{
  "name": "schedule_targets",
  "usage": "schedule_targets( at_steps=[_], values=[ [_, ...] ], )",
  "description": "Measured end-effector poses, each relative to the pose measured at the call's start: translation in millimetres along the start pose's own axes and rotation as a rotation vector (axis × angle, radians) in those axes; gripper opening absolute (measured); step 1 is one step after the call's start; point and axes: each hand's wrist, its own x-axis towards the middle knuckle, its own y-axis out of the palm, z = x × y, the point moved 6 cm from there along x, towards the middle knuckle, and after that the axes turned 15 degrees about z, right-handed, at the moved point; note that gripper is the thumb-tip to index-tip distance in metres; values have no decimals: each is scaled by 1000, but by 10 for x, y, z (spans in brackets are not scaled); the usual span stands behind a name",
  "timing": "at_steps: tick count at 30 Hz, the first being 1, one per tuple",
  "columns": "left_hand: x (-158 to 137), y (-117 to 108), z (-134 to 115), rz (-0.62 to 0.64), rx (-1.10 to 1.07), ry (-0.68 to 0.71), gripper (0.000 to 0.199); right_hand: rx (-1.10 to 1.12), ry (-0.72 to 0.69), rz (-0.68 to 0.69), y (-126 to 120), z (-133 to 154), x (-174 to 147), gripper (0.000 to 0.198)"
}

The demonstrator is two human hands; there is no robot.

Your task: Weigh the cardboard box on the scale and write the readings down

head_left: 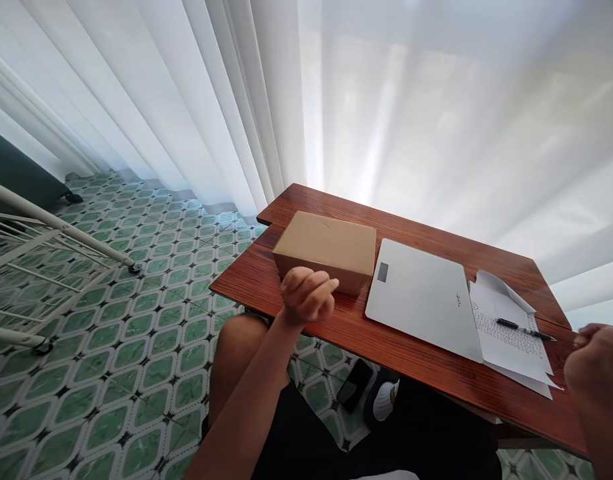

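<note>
This looks like a room in a home, with a study corner. Long, sheer white curtains (151,87) fall to a floor (93,350) of patterned green tiles, and a light wheeled rack (61,226) stands at the left. The wooden desk (411,358) with handwritten papers (511,353) and a pen (523,329) suggests desk work.
</note>
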Motion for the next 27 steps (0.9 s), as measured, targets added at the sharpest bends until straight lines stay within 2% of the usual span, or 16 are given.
schedule_targets(
  at_steps=[1, 3, 6, 9, 12, 15, 19, 22, 27],
  values=[
    [-12, -31, 91, -23, 26, -54, 35, 13, -65, -13, 72, 197, -61, 42],
    [-51, -93, 271, -80, 81, -188, 33, 44, -92, 87, 312, 548, -197, 39],
    [-135, -151, 494, -148, 128, -425, 24, 202, -170, 324, 742, 1080, -462, 36],
    [-218, -143, 629, -154, 121, -623, 22, 305, -255, 519, 1136, 1540, -749, 38],
    [-280, -92, 710, -128, 68, -753, 29, 384, -290, 672, 1477, 1852, -980, 43],
    [-324, -29, 772, -91, -4, -850, 38, 424, -274, 806, 1765, 2037, -1137, 56],
    [-336, 4, 769, -91, -19, -890, 36, 442, -218, 931, 2049, 2179, -1265, 73],
    [-362, 46, 762, -81, -51, -925, 35, 447, -209, 980, 2188, 2267, -1330, 80],
    [-562, 151, 852, -152, -243, -1129, 33, 471, -159, 997, 2306, 2321, -1384, 81]
  ],
)
